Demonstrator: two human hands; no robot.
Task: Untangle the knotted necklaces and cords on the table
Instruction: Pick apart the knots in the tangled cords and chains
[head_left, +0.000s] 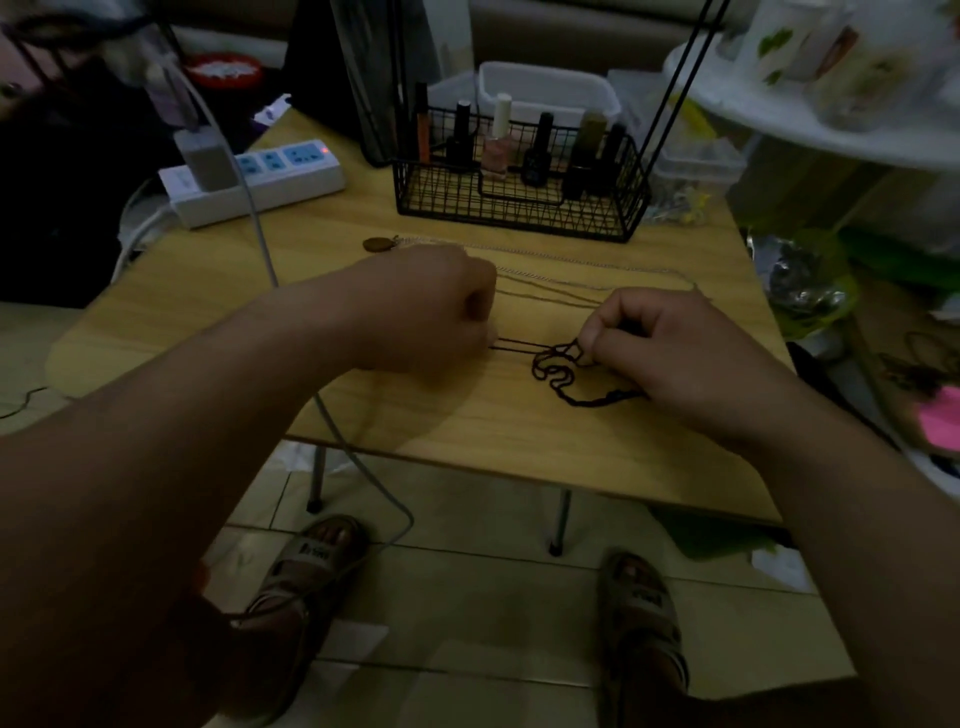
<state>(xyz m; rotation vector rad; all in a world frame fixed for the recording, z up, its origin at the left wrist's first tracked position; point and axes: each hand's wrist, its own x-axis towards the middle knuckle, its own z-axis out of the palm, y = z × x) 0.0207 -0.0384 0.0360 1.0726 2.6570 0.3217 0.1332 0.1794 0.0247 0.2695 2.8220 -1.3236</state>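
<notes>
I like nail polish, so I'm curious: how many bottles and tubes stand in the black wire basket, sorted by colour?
Black bottles: 3
Pink bottle with a white cap: 1
Orange tube: 1
Olive-topped bottle: 1
Total in the wire basket: 6, as far as the dim light shows.

Hands (426, 306): two
Dark cord (558, 374): one
Pendant (379, 244): one
Wire basket (519, 210): one
Power strip (306, 179): one
Sandals (306, 566): two
</notes>
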